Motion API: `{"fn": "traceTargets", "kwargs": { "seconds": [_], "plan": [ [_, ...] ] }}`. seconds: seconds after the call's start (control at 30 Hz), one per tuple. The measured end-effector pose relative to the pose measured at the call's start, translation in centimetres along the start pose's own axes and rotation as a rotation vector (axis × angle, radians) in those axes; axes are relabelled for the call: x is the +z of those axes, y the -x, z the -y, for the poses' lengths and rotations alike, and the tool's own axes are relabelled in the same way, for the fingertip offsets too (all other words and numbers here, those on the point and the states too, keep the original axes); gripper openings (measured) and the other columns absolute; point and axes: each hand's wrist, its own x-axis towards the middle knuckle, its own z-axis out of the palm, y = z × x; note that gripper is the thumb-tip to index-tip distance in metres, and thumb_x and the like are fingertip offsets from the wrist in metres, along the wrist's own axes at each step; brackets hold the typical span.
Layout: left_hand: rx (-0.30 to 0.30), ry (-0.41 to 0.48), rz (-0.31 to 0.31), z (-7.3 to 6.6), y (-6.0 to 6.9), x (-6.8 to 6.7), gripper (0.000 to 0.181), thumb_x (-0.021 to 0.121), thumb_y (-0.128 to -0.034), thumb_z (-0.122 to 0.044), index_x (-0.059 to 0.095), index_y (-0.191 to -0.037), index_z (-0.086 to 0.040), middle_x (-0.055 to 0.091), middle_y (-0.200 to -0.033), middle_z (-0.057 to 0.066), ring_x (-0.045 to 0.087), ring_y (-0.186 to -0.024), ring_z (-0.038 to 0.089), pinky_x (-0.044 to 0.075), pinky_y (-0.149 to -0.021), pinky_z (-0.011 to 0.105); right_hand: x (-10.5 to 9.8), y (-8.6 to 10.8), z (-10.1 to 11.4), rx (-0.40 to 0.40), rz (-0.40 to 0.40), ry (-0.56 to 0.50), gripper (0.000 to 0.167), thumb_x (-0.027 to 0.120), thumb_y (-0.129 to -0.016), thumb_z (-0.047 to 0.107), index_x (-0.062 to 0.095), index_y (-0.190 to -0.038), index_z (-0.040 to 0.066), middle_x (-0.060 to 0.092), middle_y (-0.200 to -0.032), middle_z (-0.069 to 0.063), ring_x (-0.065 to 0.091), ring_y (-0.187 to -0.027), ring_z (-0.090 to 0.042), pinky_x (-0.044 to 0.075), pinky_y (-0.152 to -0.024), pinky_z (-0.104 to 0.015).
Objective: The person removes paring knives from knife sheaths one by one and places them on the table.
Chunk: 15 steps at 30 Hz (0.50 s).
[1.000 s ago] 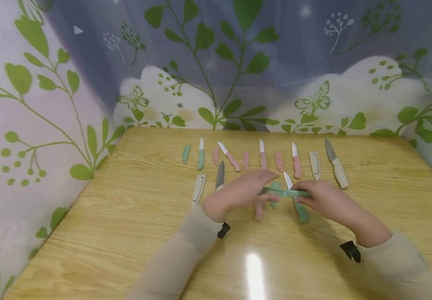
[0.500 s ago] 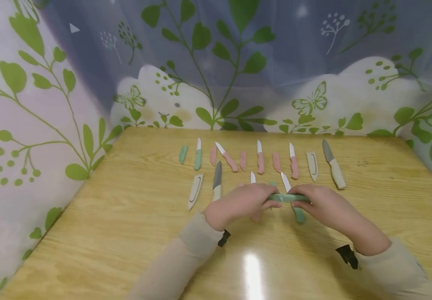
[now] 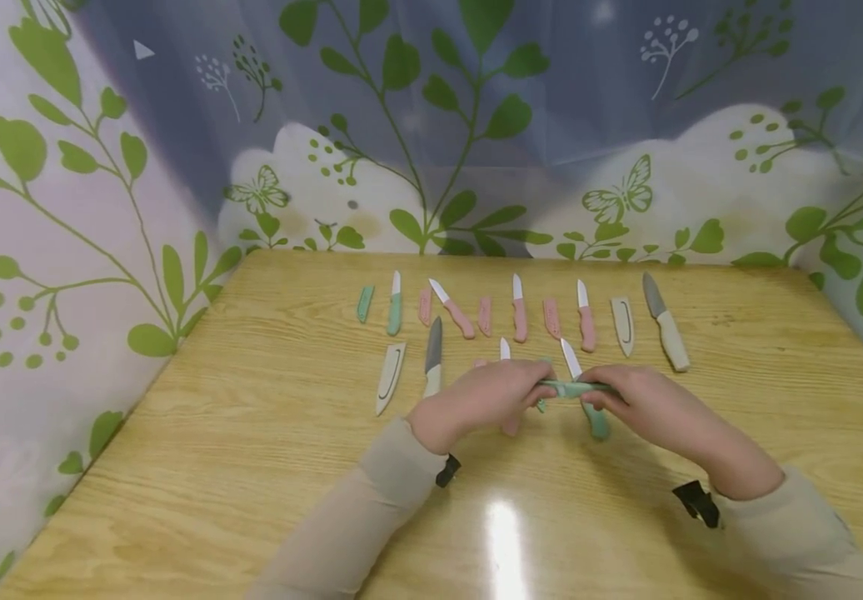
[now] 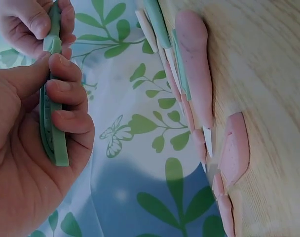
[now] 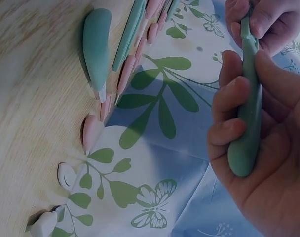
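Above the wooden table, my left hand (image 3: 480,400) curls its fingers around a green knife sheath (image 4: 61,152). My right hand (image 3: 656,408) grips the green knife handle (image 5: 245,133) that lines up with it. Sheath and handle meet between the two hands, and no blade shows there. Below them lies a green-handled knife (image 3: 596,423) with a white blade. Partly covered by my left hand are a pink-handled knife (image 3: 505,348) and, close by, another green sheath (image 3: 541,406). A pink sheath (image 4: 235,145) lies on the table in the left wrist view.
A back row holds several knives and sheaths, from a green-handled knife (image 3: 396,312) to a cream-handled knife (image 3: 673,342) with a grey blade. At the left of the front row are a cream sheath (image 3: 391,379) and another grey-bladed knife (image 3: 435,342). Patterned cloth (image 3: 476,200) stands behind the table (image 3: 214,467).
My left fingers, more stretched out a second ago, have closed around the sheath. The two hands have drawn slightly nearer each other. The knives on the table stay where they were.
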Motion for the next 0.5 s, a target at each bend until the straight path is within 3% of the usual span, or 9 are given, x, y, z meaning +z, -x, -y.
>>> {"fn": "traceTargets", "kwargs": {
  "seconds": [0.2,0.5],
  "plan": [
    [-0.001,0.003,0.003,-0.10,-0.01,0.13,0.026,0.042,-0.1028,-0.032,0.058,-0.106,-0.011,0.066,-0.093,0.001,0.055,-0.056,0.004,0.044,-0.060,0.017,0.00,0.20,0.04,0.022,0.023,-0.015,0.020,0.060,-0.096,0.013,0.067,-0.110,0.001,0.068,-0.089,-0.001,0.051,-0.070,-0.005,0.044,-0.062,-0.027],
    [0.016,0.023,-0.002,0.06,0.01,0.01,0.024,0.043,-0.1028,-0.031,0.056,-0.104,-0.012,0.065,-0.093,0.002,0.056,-0.056,0.006,0.043,-0.059,0.017,-0.19,0.21,-0.09,0.004,0.020,-0.011,0.020,0.060,-0.096,0.015,0.067,-0.111,0.003,0.069,-0.094,-0.002,0.054,-0.073,-0.006,0.047,-0.065,-0.029]
  ]
}}
